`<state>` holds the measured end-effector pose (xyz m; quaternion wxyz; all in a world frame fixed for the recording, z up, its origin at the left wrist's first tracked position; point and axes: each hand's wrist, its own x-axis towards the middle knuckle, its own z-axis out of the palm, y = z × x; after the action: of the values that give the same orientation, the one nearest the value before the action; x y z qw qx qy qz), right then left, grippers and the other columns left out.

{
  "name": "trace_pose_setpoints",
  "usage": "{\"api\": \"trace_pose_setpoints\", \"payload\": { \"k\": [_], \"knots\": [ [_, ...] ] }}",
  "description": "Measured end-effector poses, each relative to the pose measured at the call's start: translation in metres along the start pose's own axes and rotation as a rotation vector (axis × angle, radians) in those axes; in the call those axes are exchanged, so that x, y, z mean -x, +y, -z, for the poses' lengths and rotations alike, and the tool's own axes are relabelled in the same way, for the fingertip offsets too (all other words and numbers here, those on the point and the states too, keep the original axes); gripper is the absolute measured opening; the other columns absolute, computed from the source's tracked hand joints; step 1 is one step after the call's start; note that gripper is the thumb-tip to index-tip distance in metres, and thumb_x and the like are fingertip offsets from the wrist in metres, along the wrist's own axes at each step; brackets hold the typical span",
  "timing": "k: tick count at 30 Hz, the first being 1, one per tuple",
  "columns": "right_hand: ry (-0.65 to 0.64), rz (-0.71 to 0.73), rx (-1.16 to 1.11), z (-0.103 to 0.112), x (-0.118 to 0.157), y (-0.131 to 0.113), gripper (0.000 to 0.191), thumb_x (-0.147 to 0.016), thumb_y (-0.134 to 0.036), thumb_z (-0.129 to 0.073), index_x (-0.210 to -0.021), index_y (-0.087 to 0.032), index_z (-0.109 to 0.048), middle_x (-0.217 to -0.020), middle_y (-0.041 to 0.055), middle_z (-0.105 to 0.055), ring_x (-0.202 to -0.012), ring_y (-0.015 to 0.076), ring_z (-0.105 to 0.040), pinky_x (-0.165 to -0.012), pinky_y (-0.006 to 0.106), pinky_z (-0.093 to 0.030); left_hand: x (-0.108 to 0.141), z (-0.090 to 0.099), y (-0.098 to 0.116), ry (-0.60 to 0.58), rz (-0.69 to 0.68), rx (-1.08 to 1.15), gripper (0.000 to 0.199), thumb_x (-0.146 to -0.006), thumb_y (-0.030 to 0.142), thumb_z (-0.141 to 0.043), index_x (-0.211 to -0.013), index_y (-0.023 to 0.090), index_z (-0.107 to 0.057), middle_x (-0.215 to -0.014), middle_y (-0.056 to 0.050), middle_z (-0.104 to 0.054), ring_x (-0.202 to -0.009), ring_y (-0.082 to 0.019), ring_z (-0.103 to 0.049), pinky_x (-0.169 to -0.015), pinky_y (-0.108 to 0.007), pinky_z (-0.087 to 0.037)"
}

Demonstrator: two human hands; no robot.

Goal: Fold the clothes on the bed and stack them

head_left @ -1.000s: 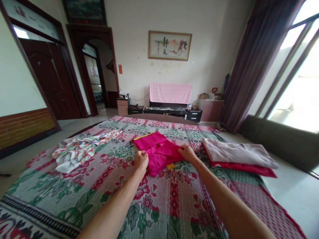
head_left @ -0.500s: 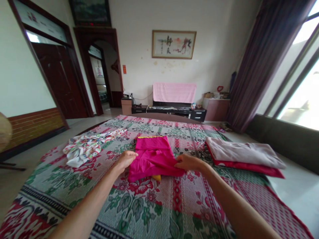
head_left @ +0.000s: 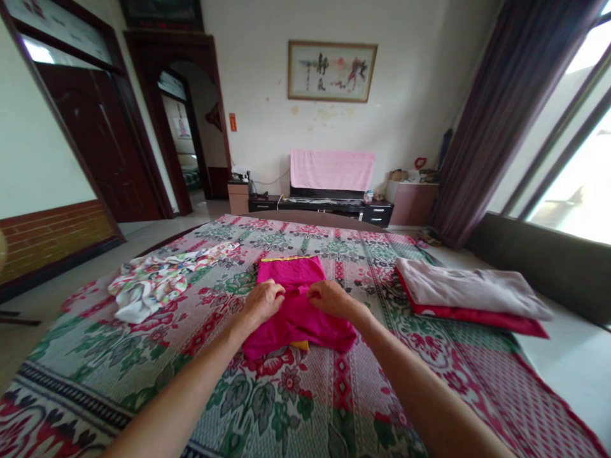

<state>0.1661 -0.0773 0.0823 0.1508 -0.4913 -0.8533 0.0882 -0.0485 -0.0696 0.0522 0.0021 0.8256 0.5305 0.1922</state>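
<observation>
A bright pink garment (head_left: 305, 321) lies in the middle of the bed cover, its upper part flat with a yellow strip along the far edge. Its near part spreads out wider, and a bit of yellow cloth peeks from under the near edge. My left hand (head_left: 265, 299) is closed in a pinch on the cloth just left of its centre. Opposite it, my right hand (head_left: 331, 298) pinches the cloth right of centre. Only a small gap of wrinkled fabric separates the two hands. The exact kind of garment cannot be made out.
A floral patterned cover (head_left: 267, 407) spreads under everything. At left lies a crumpled white printed cloth (head_left: 150, 286). On the right, a folded light grey garment (head_left: 470, 286) rests on a red one (head_left: 520, 324). A pink towel (head_left: 333, 169) drapes over something on the far cabinet.
Both hands have moved inward from the garment's left and right sides to its middle, close together. The near part of the cloth has shifted slightly. The camera view has tilted down a little.
</observation>
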Motion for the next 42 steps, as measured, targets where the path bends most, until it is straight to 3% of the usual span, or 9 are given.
{"api": "trace_pose_setpoints", "payload": {
  "k": [5, 11, 19, 28, 34, 42],
  "knots": [
    [0.057, 0.017, 0.014, -0.024, -0.007, -0.010, 0.018, -0.075, -0.018, -0.053, -0.079, -0.015, -0.070, -0.074, 0.0043, -0.067, -0.064, 0.0120, -0.053, -0.060, 0.022, -0.033, 0.007, -0.024, -0.010, 0.065, -0.043, 0.035, 0.027, -0.084, 0.023, -0.053, -0.106, 0.016, -0.068, -0.100, -0.008, -0.065, -0.094, -0.019, -0.060, -0.088, -0.029, -0.046],
    [0.079, 0.060, -0.028, -0.035, 0.002, -0.013, 0.020, -0.079, -0.034, -0.060, -0.087, -0.018, -0.069, -0.084, 0.0050, -0.066, -0.075, 0.0143, -0.057, -0.067, 0.023, -0.038, 0.009, -0.027, -0.011, 0.079, -0.100, 0.042, 0.026, -0.086, 0.023, -0.048, -0.101, 0.019, -0.070, -0.104, -0.007, -0.064, -0.095, -0.019, -0.058, -0.088, -0.031, -0.046],
    [0.187, 0.062, 0.038, -0.028, -0.021, -0.011, 0.022, -0.088, -0.019, -0.047, -0.095, -0.018, -0.068, -0.089, 0.0057, -0.066, -0.088, 0.0145, -0.058, -0.078, 0.022, -0.039, 0.008, -0.025, -0.011, 0.054, -0.100, 0.044, 0.029, -0.086, 0.024, -0.049, -0.104, 0.020, -0.070, -0.107, -0.007, -0.063, -0.097, -0.019, -0.057, -0.088, -0.032, -0.046],
    [0.034, -0.027, 0.197, -0.026, -0.058, -0.008, 0.026, -0.084, -0.019, -0.048, -0.099, -0.020, -0.069, -0.096, 0.0061, -0.068, -0.092, 0.0158, -0.060, -0.079, 0.023, -0.040, 0.010, -0.021, -0.009, 0.034, -0.089, 0.039, 0.029, -0.087, 0.025, -0.048, -0.105, 0.022, -0.070, -0.103, -0.008, -0.063, -0.095, -0.020, -0.057, -0.086, -0.033, -0.047],
    [0.021, -0.135, 0.161, -0.034, -0.061, -0.013, 0.033, -0.092, -0.031, -0.042, -0.088, -0.017, -0.072, -0.086, 0.0084, -0.071, -0.080, 0.0156, -0.062, -0.068, 0.022, -0.039, 0.011, -0.021, -0.007, 0.079, -0.115, 0.050, 0.029, -0.085, 0.020, -0.047, -0.104, 0.023, -0.070, -0.107, -0.006, -0.063, -0.096, -0.019, -0.057, -0.088, -0.031, -0.046],
    [0.001, -0.079, 0.105, -0.040, -0.056, -0.007, 0.026, -0.084, -0.021, -0.050, -0.098, -0.020, -0.072, -0.092, 0.0052, -0.071, -0.086, 0.0152, -0.061, -0.072, 0.021, -0.039, 0.009, -0.019, -0.005, 0.051, -0.130, 0.028, 0.026, -0.086, 0.019, -0.045, -0.097, 0.021, -0.069, -0.106, -0.006, -0.065, -0.094, -0.018, -0.058, -0.088, -0.032, -0.045]
  ]
}}
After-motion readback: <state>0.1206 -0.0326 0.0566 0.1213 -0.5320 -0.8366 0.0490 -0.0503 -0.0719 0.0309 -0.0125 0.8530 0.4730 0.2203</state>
